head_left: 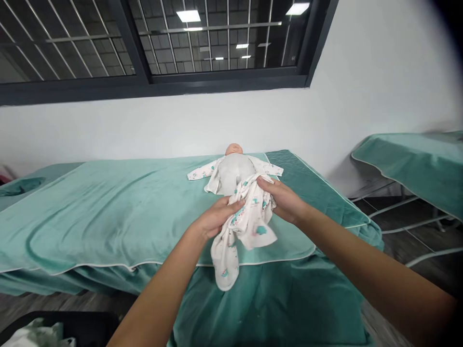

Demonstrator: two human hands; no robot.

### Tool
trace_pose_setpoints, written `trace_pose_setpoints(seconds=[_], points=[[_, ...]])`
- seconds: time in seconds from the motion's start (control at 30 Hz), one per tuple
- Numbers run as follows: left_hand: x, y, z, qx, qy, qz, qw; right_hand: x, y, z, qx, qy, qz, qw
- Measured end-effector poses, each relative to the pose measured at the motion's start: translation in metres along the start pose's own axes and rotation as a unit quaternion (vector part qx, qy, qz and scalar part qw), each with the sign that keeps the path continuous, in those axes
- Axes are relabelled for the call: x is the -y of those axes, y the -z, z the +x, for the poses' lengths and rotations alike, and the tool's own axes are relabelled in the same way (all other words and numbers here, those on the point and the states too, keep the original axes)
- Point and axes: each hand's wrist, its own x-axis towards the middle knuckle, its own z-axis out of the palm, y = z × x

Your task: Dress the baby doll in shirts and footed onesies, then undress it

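Note:
Both hands hold a pair of small white baby pants [253, 212] with teal and red prints, bunched at the top with the legs hanging down. My left hand [217, 216] grips the left side, thumb on top. On the right side, my right hand [284, 197] pinches the upper edge; some of its fingers are behind the fabric. Just beyond lies a baby doll [235, 166] on its back, head toward the wall. Its printed long-sleeved top [204, 171] is spread open around a pale grey-white body. The pants hide the doll's lower part.
The doll lies on a bed with a light green cover [108, 217] over a darker green sheet [275, 299]. A black container [90, 325] with cloth inside is at lower left. Another green-covered bed [415, 159] with metal legs stands right. Behind are a white wall and a barred window.

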Motion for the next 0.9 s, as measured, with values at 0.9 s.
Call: trace_pose_setpoints(seconds=[0.9], points=[[0.033, -0.017, 0.013, -0.143, -0.03, 0.559, 0.816, -0.118, 0.043, -0.041, -0.193, -0.057, -0.195, 0.96]])
